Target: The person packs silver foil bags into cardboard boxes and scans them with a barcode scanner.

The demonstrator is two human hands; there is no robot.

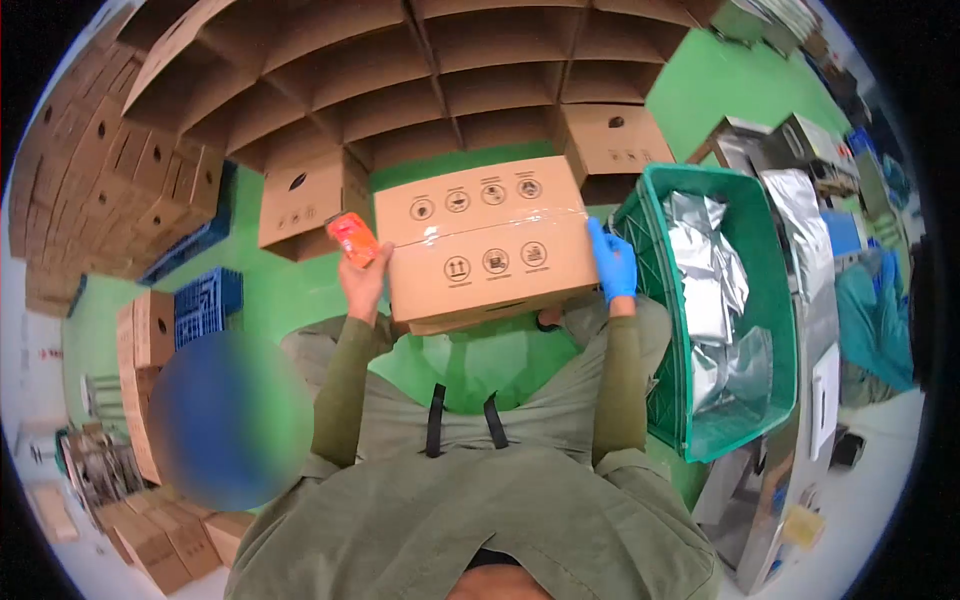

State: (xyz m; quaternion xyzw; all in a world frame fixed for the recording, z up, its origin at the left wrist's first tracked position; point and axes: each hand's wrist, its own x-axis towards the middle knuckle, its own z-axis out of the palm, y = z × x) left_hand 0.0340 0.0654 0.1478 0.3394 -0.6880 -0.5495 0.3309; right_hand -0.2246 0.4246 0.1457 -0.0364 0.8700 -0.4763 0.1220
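I hold a brown cardboard box (485, 245) in front of my chest, its top seam taped and printed with round handling symbols. My left hand (362, 288), bare, presses against the box's left side and grips a small orange tool (352, 238). On the box's right edge rests my right hand (612, 262), in a blue glove, its fingers wrapped over the upper corner. My olive sleeves run down from both hands.
A green plastic crate (775, 260) with several silver foil bags (710, 290) stands right of me. Rows of open cardboard boxes (440, 90) fill the green floor ahead. A blue crate (207, 300) and more boxes (150, 330) lie to the left.
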